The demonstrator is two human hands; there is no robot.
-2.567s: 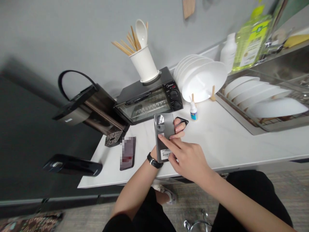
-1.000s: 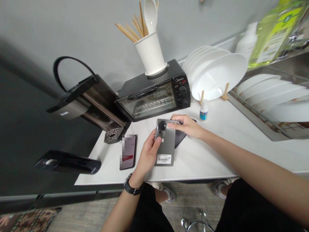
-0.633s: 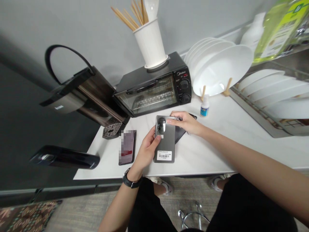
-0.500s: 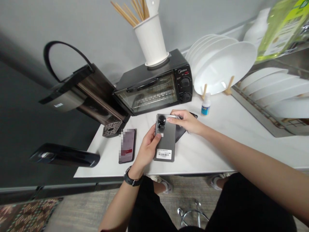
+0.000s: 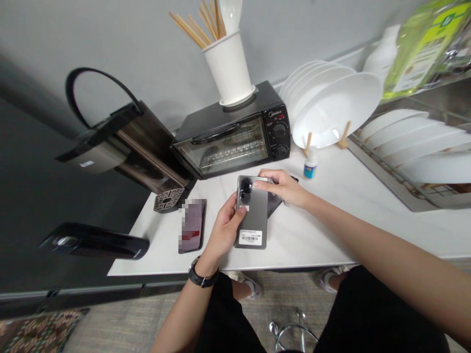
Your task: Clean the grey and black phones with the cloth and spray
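My left hand point(image 5: 225, 223), with a black wristwatch point(image 5: 202, 274) at the wrist, grips the left side of a grey smartphone point(image 5: 256, 215). The phone's back faces me, showing a dark camera module and a white barcode label. My right hand point(image 5: 285, 187) holds the phone's upper right corner, thumb on the back and fingers behind. A small greyish bit shows under that hand; its kind is unclear. A dark flat object point(image 5: 273, 203), partly hidden, lies behind the phone. To the left, another phone point(image 5: 192, 226) lies on the white counter point(image 5: 316, 230), its screen partly pixelated.
A black toaster oven point(image 5: 231, 142) bears a white holder point(image 5: 231, 68) of chopsticks. A coffee machine point(image 5: 147, 157) stands left. At right are a small bottle point(image 5: 310, 165), white plates point(image 5: 338, 108), a dish rack point(image 5: 390, 176) and a green detergent bottle point(image 5: 415, 54).
The camera view has shifted slightly, so the surroundings sit a little lower and further left. Both hands keep their hold on the grey smartphone with almost no change.
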